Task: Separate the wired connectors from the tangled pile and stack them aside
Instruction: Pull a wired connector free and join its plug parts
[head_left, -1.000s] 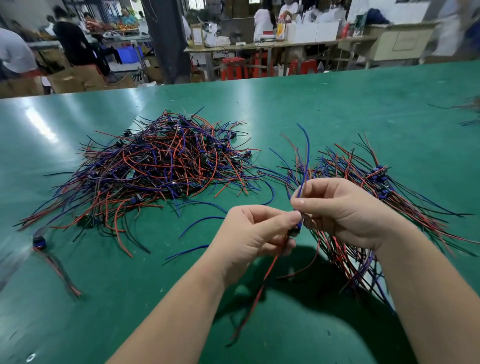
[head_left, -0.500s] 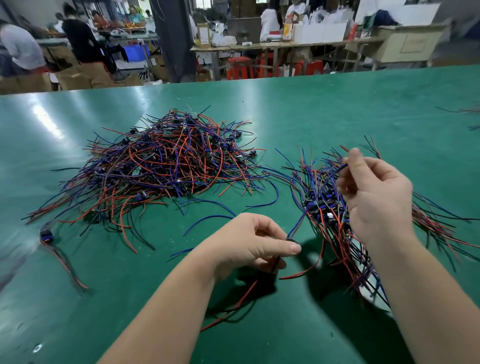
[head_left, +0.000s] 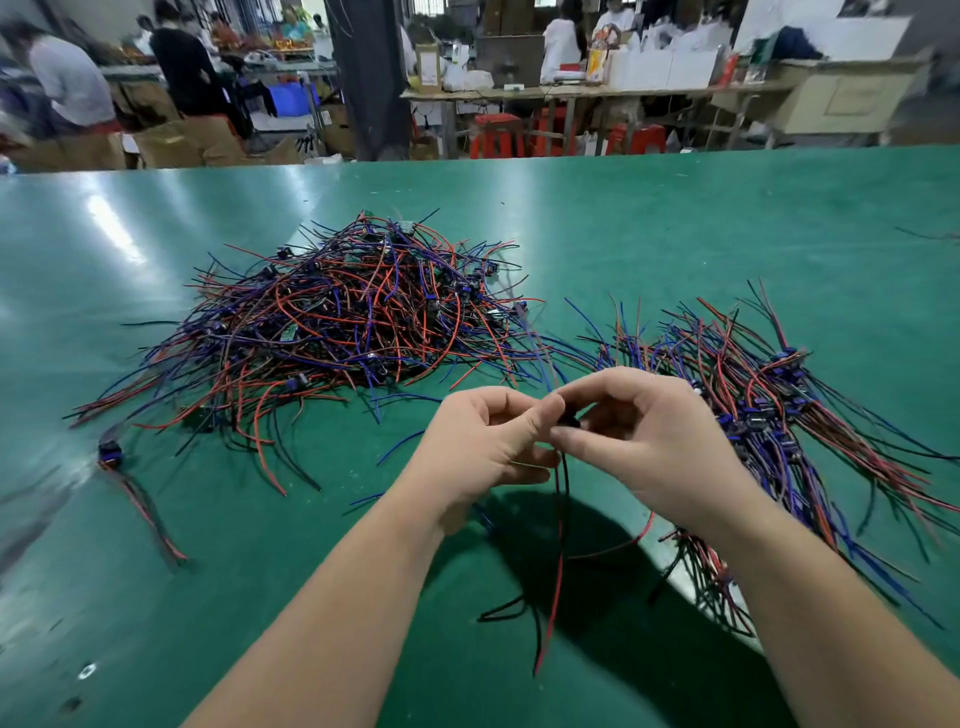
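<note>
place: factory workshop | evidence: green worktable (head_left: 675, 218), wire piles (head_left: 343, 317), workers' benches (head_left: 571, 93)

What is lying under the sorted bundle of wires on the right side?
A pale sheet shows under the near edge of the sorted bundle. How far it reaches is hidden by the wires and the right forearm.

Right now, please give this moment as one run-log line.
left hand, right hand: pinch small black plastic connector, red-black wires hanging | tangled red-blue wire pile: far left | sorted wire stack: right
</note>
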